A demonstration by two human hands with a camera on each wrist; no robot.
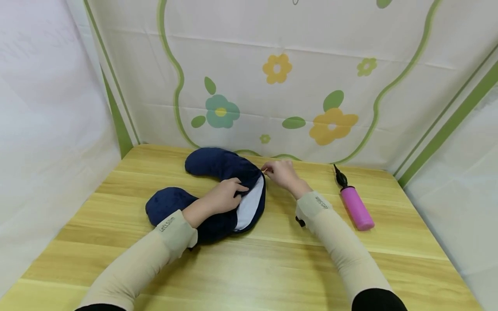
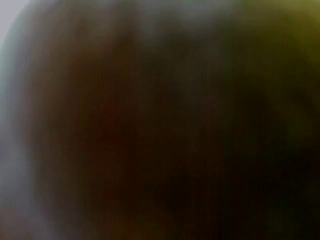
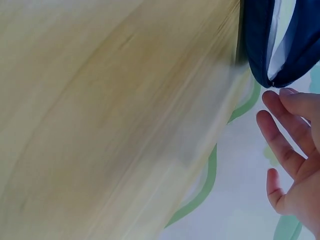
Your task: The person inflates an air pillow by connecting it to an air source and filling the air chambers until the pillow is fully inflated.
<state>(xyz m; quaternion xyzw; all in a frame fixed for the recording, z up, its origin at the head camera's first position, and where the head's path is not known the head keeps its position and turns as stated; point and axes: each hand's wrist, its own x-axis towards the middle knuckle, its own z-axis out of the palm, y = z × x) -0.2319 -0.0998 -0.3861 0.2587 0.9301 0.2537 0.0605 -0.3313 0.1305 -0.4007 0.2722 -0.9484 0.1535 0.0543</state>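
Observation:
A navy blue U-shaped neck pillow (image 1: 212, 162) lies on the table, its ends pointing left. Along its right, curved side a zipped slit gapes and shows a white lining (image 1: 250, 207); the right wrist view catches one end of that navy cover (image 3: 257, 47). My left hand (image 1: 223, 195) grips the cover beside the slit, thumb and index finger toward the white. At the slit's far end my right hand (image 1: 282, 172) pinches a small pale tab, apparently the zipper pull, between thumb and index finger. The left wrist view is too dark and blurred to read.
To the right lies a pink hand pump (image 1: 357, 208) with a black nozzle pointing away. The wooden table (image 1: 249, 276) ends at a white flowered cloth backdrop (image 1: 241, 65). White cloth walls stand on both sides.

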